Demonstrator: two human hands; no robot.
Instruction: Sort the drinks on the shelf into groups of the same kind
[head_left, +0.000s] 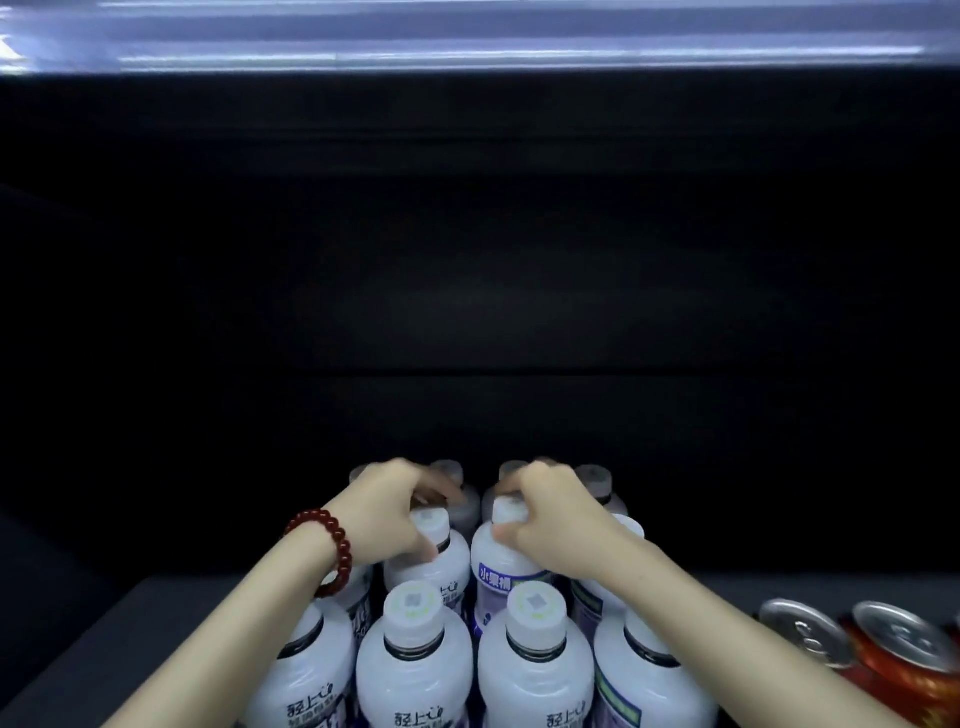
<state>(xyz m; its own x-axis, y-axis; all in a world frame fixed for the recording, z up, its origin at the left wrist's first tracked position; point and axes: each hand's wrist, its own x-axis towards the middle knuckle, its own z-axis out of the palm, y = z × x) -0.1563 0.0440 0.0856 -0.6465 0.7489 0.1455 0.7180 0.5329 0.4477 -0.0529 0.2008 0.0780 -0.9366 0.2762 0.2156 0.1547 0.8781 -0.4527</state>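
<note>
Up close, both hands gripping capped white bottles, left hand, right hand, label 轻上.

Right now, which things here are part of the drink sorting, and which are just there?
Part of the job:
white bottles
red cans
left hand
right hand
shelf

Just there:
red bead bracelet
shelf above

We saw a red beaded bracelet worn at a wrist, a dark back wall filling most of the view, a blurred pale bluish strip running across the very top.
</note>
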